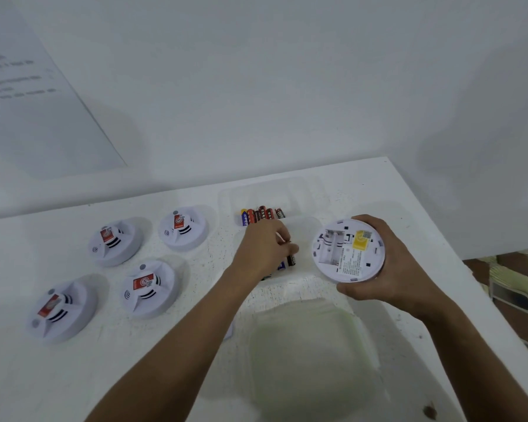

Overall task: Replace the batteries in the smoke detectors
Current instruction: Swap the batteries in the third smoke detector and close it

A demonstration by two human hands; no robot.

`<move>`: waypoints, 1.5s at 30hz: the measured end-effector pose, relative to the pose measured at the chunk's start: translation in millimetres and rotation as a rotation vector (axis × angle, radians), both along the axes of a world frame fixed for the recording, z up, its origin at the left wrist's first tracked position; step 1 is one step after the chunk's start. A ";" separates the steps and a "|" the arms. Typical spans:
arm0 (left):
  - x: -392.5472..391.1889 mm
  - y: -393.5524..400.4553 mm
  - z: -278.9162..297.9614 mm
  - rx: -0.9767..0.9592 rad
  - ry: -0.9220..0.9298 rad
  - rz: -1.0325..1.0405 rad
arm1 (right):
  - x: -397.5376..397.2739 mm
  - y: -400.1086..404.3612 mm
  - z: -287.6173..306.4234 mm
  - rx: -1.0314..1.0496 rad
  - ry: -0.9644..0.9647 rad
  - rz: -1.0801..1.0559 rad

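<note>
My right hand (pixel 400 269) grips a white smoke detector (pixel 348 250) turned back side up, its battery bay open and showing no batteries, a yellow label beside the bay. My left hand (pixel 264 248) reaches over a clear tray (pixel 305 229) and pinches a dark battery (pixel 291 259) between its fingertips. A blue battery (pixel 281 265) lies just under that hand. Several more batteries (pixel 261 215) lie in a row in a second clear tray (pixel 272 190) behind. Several other smoke detectors sit face up at the left, the nearest to my arm being one (pixel 148 289) with a red label.
A translucent lidded box (pixel 314 357) sits near the table's front. The white table (pixel 409 202) ends at right, where patterned floor (pixel 518 296) shows. A white wall rises behind, with a printed sheet (pixel 37 95) on it at left.
</note>
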State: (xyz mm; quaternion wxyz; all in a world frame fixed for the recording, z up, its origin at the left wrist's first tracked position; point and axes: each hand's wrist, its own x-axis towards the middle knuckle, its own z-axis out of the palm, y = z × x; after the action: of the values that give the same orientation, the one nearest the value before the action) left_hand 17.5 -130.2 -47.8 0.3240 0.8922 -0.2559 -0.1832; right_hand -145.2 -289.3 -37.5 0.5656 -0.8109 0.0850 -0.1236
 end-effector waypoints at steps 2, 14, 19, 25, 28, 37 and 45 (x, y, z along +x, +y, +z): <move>-0.5 -0.2 -6.3 0.041 -0.038 0.000 | 0.8 0.2 0.0 -0.001 0.004 0.006; 18.1 10.4 18.3 -0.064 -0.249 0.058 | 1.4 -2.6 -2.3 -0.007 0.017 0.002; 60.9 -9.8 21.1 0.007 -0.186 0.088 | 3.4 -4.0 -0.9 -0.017 0.013 0.008; 88.4 -36.3 8.1 0.221 -0.105 -0.043 | 4.4 -7.1 -1.1 -0.019 0.008 0.006; 91.3 -42.7 3.1 0.315 -0.069 -0.106 | 4.3 -9.7 -4.3 -0.025 0.010 0.010; 93.4 -44.2 -4.8 0.202 -0.015 -0.071 | 10.7 -8.3 -7.6 -0.032 -0.006 0.012; 64.6 -32.3 24.5 -0.200 -0.072 0.096 | 11.7 -7.1 -5.3 -0.004 -0.026 0.021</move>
State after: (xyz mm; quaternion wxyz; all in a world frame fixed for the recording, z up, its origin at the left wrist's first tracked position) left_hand 82.1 -162.5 -23.3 0.4104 0.8726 -0.2414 -0.1092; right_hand -133.6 -296.4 -42.8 0.5664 -0.8111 0.0692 -0.1283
